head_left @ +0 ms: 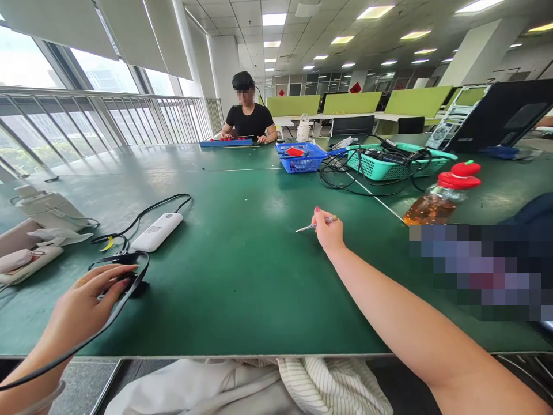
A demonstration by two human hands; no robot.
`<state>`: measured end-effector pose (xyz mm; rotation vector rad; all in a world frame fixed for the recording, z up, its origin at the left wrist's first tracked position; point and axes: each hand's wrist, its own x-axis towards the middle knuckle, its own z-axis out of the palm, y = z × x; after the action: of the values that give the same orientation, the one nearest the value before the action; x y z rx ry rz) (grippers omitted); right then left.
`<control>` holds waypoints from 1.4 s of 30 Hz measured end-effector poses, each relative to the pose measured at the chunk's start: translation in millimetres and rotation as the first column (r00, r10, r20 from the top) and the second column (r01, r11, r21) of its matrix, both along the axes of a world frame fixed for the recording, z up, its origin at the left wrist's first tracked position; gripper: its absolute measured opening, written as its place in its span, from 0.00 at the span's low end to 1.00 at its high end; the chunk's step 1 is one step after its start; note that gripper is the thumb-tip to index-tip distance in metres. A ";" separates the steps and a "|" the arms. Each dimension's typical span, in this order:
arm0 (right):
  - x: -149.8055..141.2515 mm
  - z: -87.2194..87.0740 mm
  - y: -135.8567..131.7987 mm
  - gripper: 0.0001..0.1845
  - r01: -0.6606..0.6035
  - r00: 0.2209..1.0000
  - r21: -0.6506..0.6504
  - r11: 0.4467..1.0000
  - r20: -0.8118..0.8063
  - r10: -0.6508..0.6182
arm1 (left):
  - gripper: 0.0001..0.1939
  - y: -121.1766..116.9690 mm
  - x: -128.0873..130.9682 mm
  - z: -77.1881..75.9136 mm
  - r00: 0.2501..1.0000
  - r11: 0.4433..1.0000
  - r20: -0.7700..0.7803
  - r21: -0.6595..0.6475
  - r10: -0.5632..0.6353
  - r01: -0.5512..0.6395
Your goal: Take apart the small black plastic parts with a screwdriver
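Right hand is grasping a thin pen-like tool between thumb and fingers. Tool is sitting right of centre over the green tabletop, pale pointed end facing left, gold-coloured end sticking out past the fist on the right. Can't tell whether the tip is touching the surface; also can't tell brush from screwdriver at this size.

Left hand is touching a small black object near the table's front edge, thumb and fingers bent over it. Fingers are hiding most of it, so can't tell if it's being gripped. A flat black cable is running across in front of that hand. White power bank is lying just beyond, with a yellow strip showing to its left.

Further back, a blue basket is standing left of a green basket, which is holding tangled black cables. Red-lidded bottle with amber liquid is standing at right. Across the table, a co-worker in a black T-shirt is sitting behind a long blue tray with red pieces.
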<state>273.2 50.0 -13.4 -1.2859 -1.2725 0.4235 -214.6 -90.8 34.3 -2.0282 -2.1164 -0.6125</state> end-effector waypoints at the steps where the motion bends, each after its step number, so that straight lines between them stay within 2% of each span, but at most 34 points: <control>1: -0.1 -0.1 0.0 0.30 -0.005 1.000 0.001 1.000 0.000 0.005 | 0.21 -3.0 0.1 -0.2 0.999 0.999 0.011 0.018 0.034 -0.035; 4: -0.2 -0.6 0.4 0.30 -0.012 1.000 -0.005 1.000 -0.001 0.012 | 0.20 -8.9 -2.1 -3.4 0.996 0.996 0.032 0.031 0.080 -0.081; 9: 0.9 -1.6 1.1 0.29 -0.011 1.000 -0.007 1.000 0.013 0.011 | 0.20 -8.0 -6.8 -8.4 1.000 1.000 0.010 -0.023 -0.014 0.014; 14: 1.4 -3.2 1.5 0.29 -0.011 1.000 -0.008 1.000 0.005 0.011 | 0.20 -4.1 -14.9 -12.4 1.000 0.998 0.015 -0.056 -0.022 0.022; 20: 1.7 -5.1 3.1 0.29 -0.006 1.000 -0.012 1.000 0.000 0.006 | 0.20 -3.7 -21.6 -13.6 0.999 0.996 -0.026 -0.080 0.048 -0.050; 27: 2.3 -6.2 4.2 0.28 -0.017 1.000 -0.022 1.000 0.001 0.017 | 0.22 -1.2 -32.4 -17.3 0.995 0.993 -0.096 -0.119 -0.001 -0.011; 31: 2.0 -6.1 3.7 0.28 -0.013 1.000 -0.028 1.000 -0.001 0.013 | 0.23 -0.5 -31.3 -18.2 0.993 0.989 -0.098 -0.141 -0.068 0.054; 35: 1.8 -5.2 3.5 0.29 -0.009 1.000 -0.023 1.000 0.010 0.009 | 0.21 -2.9 -26.4 -16.2 0.990 0.989 -0.138 -0.145 -0.044 0.024; 38: 1.5 -4.5 3.0 0.28 -0.015 1.000 -0.022 1.000 0.008 0.015 | 0.23 -2.6 -31.4 -17.2 0.983 0.991 -0.183 -0.136 -0.025 0.000; 42: 1.1 -3.7 1.9 0.28 -0.027 1.000 -0.023 0.999 -0.002 0.027 | 0.29 2.8 -43.6 -23.6 0.990 0.993 -0.140 -0.121 -0.010 -0.007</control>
<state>274.3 51.9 -17.0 -1.2884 -1.2879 0.4591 -258.1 -87.9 10.6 -2.0674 -2.1176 -0.3377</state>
